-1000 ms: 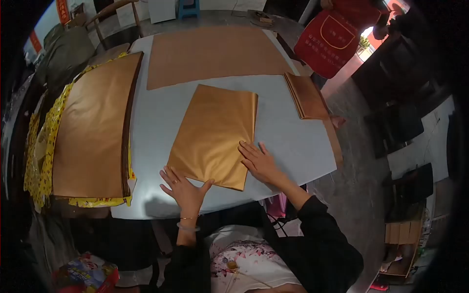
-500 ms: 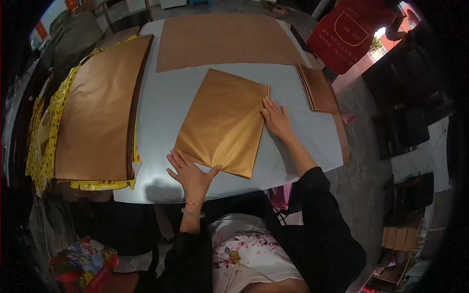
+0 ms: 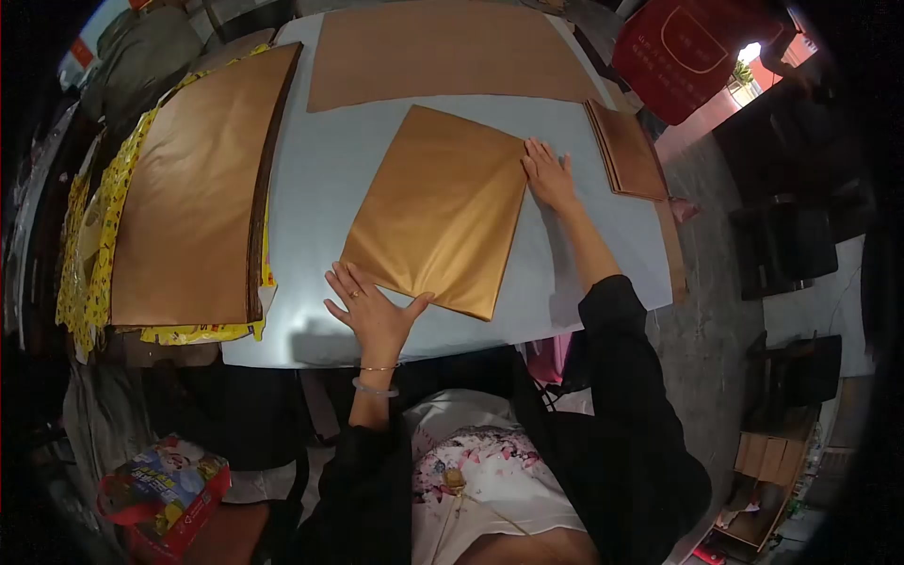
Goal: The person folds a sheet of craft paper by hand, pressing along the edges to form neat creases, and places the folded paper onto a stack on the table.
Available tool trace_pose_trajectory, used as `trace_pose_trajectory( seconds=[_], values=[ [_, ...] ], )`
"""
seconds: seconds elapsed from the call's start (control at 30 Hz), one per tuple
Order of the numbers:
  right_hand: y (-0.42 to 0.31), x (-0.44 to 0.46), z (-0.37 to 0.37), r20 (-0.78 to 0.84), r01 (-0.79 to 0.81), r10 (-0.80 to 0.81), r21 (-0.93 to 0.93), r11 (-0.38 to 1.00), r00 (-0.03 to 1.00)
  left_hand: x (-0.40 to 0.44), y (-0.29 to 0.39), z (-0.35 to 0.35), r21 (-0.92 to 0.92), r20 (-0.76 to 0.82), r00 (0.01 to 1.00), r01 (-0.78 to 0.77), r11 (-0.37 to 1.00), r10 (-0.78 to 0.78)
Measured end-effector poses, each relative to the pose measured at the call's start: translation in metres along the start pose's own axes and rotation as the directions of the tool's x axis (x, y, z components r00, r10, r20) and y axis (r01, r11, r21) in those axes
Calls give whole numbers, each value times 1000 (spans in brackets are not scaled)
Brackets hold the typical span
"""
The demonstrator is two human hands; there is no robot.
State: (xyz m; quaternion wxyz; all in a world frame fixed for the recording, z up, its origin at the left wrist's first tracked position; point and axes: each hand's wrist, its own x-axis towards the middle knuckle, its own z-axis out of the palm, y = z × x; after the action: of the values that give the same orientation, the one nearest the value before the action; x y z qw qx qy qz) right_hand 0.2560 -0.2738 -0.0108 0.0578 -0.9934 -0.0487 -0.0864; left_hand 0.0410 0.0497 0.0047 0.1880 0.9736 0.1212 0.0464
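A folded gold-brown sheet (image 3: 443, 202), smooth and slightly shiny, lies at an angle on the pale cloth-like table cover (image 3: 311, 207). Creases fan out from its near edge. My left hand (image 3: 377, 306) rests at its near left corner, fingers spread and thumb along the near edge. At the far right corner, my right hand (image 3: 551, 177) lies flat with its fingertips on the sheet's edge. Neither hand is wrapped round anything.
To the left is a stack of large brown sheets (image 3: 198, 198) on yellow patterned wrapping (image 3: 80, 264). A wide brown sheet (image 3: 452, 52) covers the table's far side. Folded brown sheets (image 3: 629, 151) lie at right. Beyond stands a person in a red apron (image 3: 673, 61).
My right hand has slid along the folded sheet's right edge toward its far corner. My left hand stays at the near left corner. The whole view has shifted slightly.
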Motion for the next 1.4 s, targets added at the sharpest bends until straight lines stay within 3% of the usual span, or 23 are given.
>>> trace_pose_trajectory(
  seconds=[0.03,0.2,0.3,0.47,0.53,0.57,0.67,0.73,0.77,0.83,0.87,0.97,1.03,1.07,1.13,1.17,1.23,1.3,1.37,1.4],
  values=[
    [0,-1,-1,7,-4,4,4,1000,1000,0,0,-1,-2,0,1000,2,1000,-2],
    [6,-21,-13,-16,15,-22,-322,947,1000,4,-8,-5,51,27,998,-54,997,53],
    [16,-47,-18,-106,14,-54,-345,939,993,9,-9,-13,66,65,993,-100,993,96],
    [11,-78,-29,-76,-95,64,-540,836,995,24,-18,-15,66,120,966,-238,969,229],
    [-11,-93,-27,-234,39,-107,-277,960,966,27,-19,-17,57,153,963,-235,970,224],
    [-34,-101,-39,-164,161,-187,-160,974,969,28,-19,-18,58,173,959,-236,970,223],
    [-101,-130,-57,-60,476,-473,173,862,879,29,-20,-13,61,183,959,-229,971,215],
    [-119,-137,-50,54,624,-655,254,739,753,29,-23,-12,53,208,954,-232,971,217],
    [-118,-137,-44,50,626,-656,251,738,753,29,-21,-13,66,217,954,-225,972,206],
    [-120,-134,-38,82,605,-637,240,759,767,27,-20,-15,59,169,963,-223,973,211],
    [-109,-129,-41,201,528,-571,231,817,796,27,-19,-16,63,170,963,-223,973,210],
    [-68,-107,-36,192,396,-418,143,907,888,28,-16,-21,95,216,959,-209,973,185],
    [-31,-97,-30,100,305,-316,106,946,944,29,-23,-14,51,194,958,-227,973,213],
    [-14,-91,-27,100,303,-313,101,948,945,29,-22,-14,24,211,954,-222,975,212],
    [12,-81,-27,80,136,-143,97,986,986,30,-16,-21,6,254,948,-199,980,191],
    [21,-78,-28,80,135,-142,95,986,987,29,-17,-19,18,234,951,-212,977,202],
    [27,-72,-34,110,-18,18,-7,1000,994,29,-22,-13,25,190,955,-239,971,230],
    [26,-73,-34,121,-37,42,-41,998,992,29,-25,-12,44,206,952,-242,969,228],
    [21,-80,-29,19,-45,46,-42,998,999,31,-24,-16,66,253,943,-239,969,215],
    [7,-86,-34,-10,1,-1,50,999,1000,31,-25,-15,59,228,946,-251,966,231]
  ],
)
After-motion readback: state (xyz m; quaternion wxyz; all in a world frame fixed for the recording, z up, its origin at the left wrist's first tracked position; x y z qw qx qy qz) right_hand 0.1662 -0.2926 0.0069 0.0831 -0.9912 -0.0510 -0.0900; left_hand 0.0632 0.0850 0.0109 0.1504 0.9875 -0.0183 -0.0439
